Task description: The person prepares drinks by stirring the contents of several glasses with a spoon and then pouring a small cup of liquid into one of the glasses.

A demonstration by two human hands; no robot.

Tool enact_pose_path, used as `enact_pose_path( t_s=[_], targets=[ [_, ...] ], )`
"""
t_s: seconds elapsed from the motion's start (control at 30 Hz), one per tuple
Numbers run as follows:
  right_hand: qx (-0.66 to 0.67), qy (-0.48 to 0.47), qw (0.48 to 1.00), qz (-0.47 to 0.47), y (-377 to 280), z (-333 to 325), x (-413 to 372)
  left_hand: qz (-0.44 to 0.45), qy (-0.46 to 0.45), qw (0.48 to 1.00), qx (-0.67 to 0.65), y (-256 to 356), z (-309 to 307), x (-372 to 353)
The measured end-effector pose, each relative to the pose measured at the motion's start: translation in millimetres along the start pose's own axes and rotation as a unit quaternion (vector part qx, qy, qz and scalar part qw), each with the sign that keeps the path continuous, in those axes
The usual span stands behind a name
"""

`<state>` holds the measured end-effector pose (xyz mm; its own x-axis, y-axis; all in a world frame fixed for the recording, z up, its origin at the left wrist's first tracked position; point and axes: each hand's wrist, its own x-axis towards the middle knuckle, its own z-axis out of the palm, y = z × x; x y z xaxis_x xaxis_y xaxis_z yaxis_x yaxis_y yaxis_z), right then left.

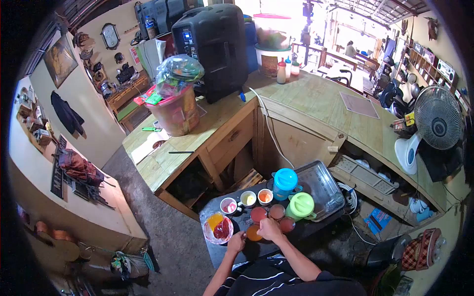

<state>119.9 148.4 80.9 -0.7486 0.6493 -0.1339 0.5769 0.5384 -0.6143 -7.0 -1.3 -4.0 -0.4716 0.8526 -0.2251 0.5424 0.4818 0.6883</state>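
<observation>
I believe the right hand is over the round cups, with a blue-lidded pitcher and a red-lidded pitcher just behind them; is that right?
Almost. In the head view the right hand is over the cups, and the blue-lidded pitcher is there, but the second pitcher has a green lid, not a red one.

The left hand [237,242] and the right hand [270,230] are both bare, and the forearms behind them are uncovered to past the elbows. Further back from the hands is a shirt [269,278], black with thin white stripes running across the chest. The sleeve [340,286] behind the right hand is short and looks plain black. On the left side, the lower edge of the view cuts the arm off before any cloth shows.
</observation>
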Motion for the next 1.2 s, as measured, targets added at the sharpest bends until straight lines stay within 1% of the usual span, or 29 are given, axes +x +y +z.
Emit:
enact_pose_path(
  t_s=[0.07,0.1,0.17,0.2,0.3,0.4,0.5,0.6,0.7,0.77,0.8,0.9,0.93,1.03,1.13,1.2],
  targets=[
    [-0.028,-0.093,0.992,-0.074,15,19,4,-0.003,-0.003,1.0,0.004,0,-1,1],
    [-0.041,-0.139,0.983,-0.111,11,18,4,-0.003,-0.004,1.0,0.0,0,-1,0],
    [0.104,-0.196,0.974,-0.047,3,15,-1,-0.006,-0.007,1.0,-0.006,1,-2,1],
    [0.176,-0.224,0.959,-0.014,-2,12,-4,-0.009,-0.011,1.0,-0.009,0,0,2],
    [0.193,-0.06,0.978,-0.048,-3,21,-4,-0.007,-0.016,1.0,-0.005,-4,2,1],
    [0.1,0.048,0.994,-0.014,-7,9,-8,-0.007,-0.013,1.0,0.006,-3,-1,3],
    [-0.024,0.008,1.0,0.002,-11,2,-12,0.003,-0.012,1.0,-0.003,-1,0,3],
    [-0.036,-0.059,0.998,0.004,-9,13,-12,0.012,-0.009,1.0,-0.015,-2,-1,2],
    [0.108,-0.142,0.984,-0.015,-10,14,-10,0.012,-0.005,1.0,-0.005,4,-3,0],
    [0.136,-0.076,0.988,-0.008,-8,20,-8,0.025,0.002,1.0,-0.017,2,-4,-1],
    [0.15,-0.043,0.988,-0.007,-10,18,-6,0.018,-0.002,1.0,-0.017,3,-5,-1],
    [0.08,0.035,0.996,-0.004,-11,7,-6,-0.004,-0.012,1.0,-0.014,5,-6,-3],
    [0.032,0.023,0.999,0.008,-11,5,-5,-0.009,-0.014,1.0,-0.008,6,-6,-4],
    [-0.029,-0.033,0.999,-0.006,-1,18,-6,-0.01,-0.02,1.0,-0.003,7,-6,-1],
    [0.004,-0.146,0.985,-0.09,1,23,-4,-0.012,-0.034,0.999,0.0,2,-5,1],
    [0.116,-0.151,0.981,-0.039,-7,14,-7,-0.013,-0.038,0.999,0.004,3,-5,0]
  ],
)
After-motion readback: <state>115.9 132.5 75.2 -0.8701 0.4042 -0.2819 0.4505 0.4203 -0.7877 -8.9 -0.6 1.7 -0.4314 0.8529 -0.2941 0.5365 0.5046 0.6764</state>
